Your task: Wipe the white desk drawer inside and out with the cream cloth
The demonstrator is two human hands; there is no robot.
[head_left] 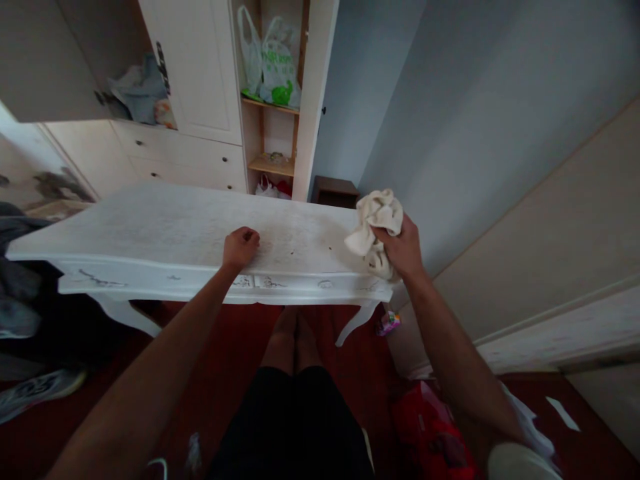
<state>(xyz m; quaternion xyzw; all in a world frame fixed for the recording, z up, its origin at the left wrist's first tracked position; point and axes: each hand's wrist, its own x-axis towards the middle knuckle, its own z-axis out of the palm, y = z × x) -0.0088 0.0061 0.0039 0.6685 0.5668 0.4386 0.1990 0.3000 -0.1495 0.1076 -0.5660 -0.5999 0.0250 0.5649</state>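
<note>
A bunched cream cloth (379,217) is gripped in my right hand (401,248) at the right end of the white table (175,223). Part of the cloth hangs at the table's front right corner. My left hand (241,247) rests at the front edge near the middle, its fingers curled in; whether they hold anything is hidden. Scuffs and a few small dark specks mark the tabletop between my hands.
Behind the table, a white cabinet (207,80) stands open with plastic bags (279,63) on a shelf. A wall is close on the right. A red bag (433,427) and a shoe (43,393) lie on the floor.
</note>
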